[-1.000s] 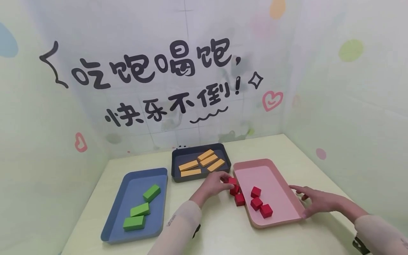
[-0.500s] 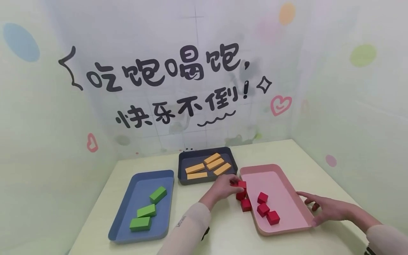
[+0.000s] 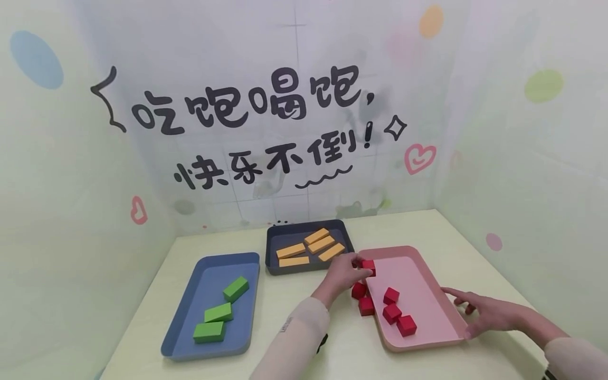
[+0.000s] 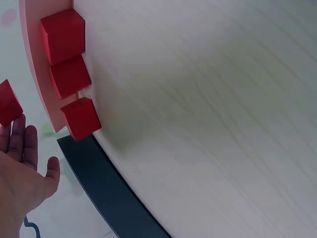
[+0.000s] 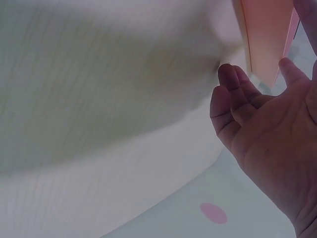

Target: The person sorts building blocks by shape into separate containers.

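Observation:
My left hand pinches a red cube with its fingertips, level with the left rim of the pink tray. The same held cube shows at the edge of the left wrist view. Against the tray's outer left wall lie loose red cubes, one of them hidden by the hand in the head view. Inside the tray are three more red cubes. My right hand is at the tray's right side, index finger and thumb touching its outer edge, the other fingers loosely bent.
To the left stands a blue tray with three green blocks. A dark tray with several flat orange blocks is at the back, near the pink one. Printed fabric walls border the pale table.
My left hand has raised one red cube from beside the pink tray and moved it right, to the rim. The right hand stays at the tray's side. The head view has shifted slightly.

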A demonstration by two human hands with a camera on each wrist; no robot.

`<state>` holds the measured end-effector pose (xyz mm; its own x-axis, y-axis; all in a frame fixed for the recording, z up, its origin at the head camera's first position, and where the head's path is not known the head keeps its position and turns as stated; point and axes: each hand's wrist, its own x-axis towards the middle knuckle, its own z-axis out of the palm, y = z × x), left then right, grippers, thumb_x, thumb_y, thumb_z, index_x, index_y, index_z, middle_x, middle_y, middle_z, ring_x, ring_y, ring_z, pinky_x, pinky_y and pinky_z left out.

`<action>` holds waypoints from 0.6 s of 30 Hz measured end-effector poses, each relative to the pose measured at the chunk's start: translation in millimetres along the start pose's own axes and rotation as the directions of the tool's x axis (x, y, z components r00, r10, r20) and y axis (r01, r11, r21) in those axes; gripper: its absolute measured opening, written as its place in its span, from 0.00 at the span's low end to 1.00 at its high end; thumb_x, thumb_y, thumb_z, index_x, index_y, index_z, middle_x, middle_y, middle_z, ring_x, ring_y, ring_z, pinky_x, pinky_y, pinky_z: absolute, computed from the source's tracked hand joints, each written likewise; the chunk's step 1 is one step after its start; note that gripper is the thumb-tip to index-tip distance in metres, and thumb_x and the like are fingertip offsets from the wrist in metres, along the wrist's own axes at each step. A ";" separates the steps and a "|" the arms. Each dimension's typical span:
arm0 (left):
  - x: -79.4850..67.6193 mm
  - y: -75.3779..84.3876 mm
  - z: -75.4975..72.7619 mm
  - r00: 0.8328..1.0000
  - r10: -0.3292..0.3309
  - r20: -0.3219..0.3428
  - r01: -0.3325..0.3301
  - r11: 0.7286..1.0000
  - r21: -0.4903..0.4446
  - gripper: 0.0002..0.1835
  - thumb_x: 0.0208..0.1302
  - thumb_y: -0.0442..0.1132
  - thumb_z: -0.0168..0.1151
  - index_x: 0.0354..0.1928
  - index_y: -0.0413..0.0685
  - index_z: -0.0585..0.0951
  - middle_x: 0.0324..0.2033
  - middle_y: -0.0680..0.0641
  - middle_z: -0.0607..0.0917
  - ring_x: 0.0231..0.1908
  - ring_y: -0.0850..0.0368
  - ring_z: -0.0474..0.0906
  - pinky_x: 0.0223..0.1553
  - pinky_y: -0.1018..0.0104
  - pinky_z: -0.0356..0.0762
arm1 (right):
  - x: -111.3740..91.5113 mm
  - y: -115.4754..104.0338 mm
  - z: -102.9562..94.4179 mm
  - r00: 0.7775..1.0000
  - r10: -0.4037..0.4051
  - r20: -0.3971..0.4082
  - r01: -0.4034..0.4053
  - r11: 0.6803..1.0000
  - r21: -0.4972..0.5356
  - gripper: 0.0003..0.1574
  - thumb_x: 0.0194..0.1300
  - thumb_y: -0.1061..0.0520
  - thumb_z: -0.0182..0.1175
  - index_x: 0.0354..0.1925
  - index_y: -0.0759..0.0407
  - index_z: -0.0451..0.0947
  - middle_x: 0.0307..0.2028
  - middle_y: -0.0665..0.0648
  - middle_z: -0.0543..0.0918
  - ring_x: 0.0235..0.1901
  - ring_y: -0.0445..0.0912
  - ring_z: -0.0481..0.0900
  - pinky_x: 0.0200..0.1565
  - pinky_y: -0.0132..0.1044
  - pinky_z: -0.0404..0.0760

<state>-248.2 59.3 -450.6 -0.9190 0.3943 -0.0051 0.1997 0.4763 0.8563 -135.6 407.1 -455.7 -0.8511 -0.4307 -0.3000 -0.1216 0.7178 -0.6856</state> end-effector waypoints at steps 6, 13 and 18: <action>5.6 6.5 15.4 1.000 -0.003 -0.004 0.003 1.000 0.015 0.12 0.52 0.49 0.67 0.39 0.60 0.79 0.30 0.60 0.76 0.34 0.60 0.71 0.30 0.68 0.73 | -2.5 2.4 2.1 0.999 -0.046 -0.008 0.045 0.998 -0.032 0.57 0.48 0.50 0.69 0.69 0.52 0.48 0.54 0.64 0.64 0.48 0.57 0.67 0.37 0.38 0.72; 11.7 7.5 29.9 0.998 -0.046 -0.041 0.049 0.996 0.075 0.12 0.50 0.50 0.68 0.38 0.63 0.78 0.31 0.61 0.76 0.36 0.61 0.70 0.32 0.66 0.72 | -0.4 5.5 3.4 0.997 -0.069 -0.027 0.066 0.994 -0.085 0.58 0.46 0.47 0.69 0.69 0.51 0.49 0.56 0.63 0.63 0.51 0.60 0.64 0.42 0.52 0.69; 16.1 8.4 37.0 0.998 -0.035 -0.054 0.042 0.991 0.129 0.10 0.50 0.49 0.68 0.36 0.63 0.80 0.30 0.60 0.77 0.35 0.61 0.69 0.33 0.63 0.70 | 1.5 5.4 2.4 0.996 -0.085 -0.041 0.080 0.992 -0.102 0.59 0.44 0.46 0.70 0.69 0.52 0.50 0.59 0.68 0.60 0.56 0.66 0.58 0.45 0.63 0.63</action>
<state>-248.8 98.7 -462.6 -0.9423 0.3348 -0.0074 0.2033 0.5895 0.7817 -136.3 409.1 -461.4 -0.8579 -0.4673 -0.2137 -0.2410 0.7331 -0.6360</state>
